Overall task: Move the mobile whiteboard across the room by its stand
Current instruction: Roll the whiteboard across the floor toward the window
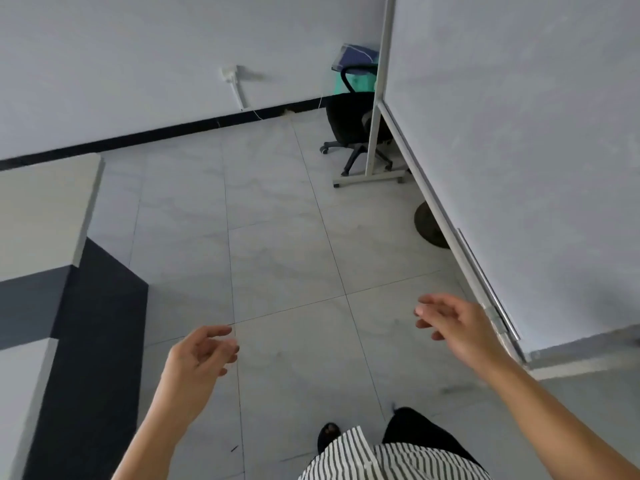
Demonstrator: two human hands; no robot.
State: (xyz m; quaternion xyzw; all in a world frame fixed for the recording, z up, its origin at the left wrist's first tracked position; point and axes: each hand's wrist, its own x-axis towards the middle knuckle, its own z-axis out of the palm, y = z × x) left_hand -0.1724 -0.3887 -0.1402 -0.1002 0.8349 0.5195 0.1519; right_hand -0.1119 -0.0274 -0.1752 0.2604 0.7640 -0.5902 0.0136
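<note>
The mobile whiteboard (519,133) fills the right side of the view, its white face toward me and its metal bottom rail running diagonally down to the right. Its far stand post (377,98) drops to a grey foot bar (370,180) on the floor. My right hand (453,327) hovers open, fingers spread, just left of the board's lower rail and not touching it. Lower and further left, over the floor tiles, my left hand (199,355) is also open with loosely curled fingers and holds nothing.
A black office chair (349,129) stands behind the board's far post by the wall. A white and grey desk (45,237) juts in at the left. A dark round base (431,225) sits on the floor under the board. Pale tiled floor lies between.
</note>
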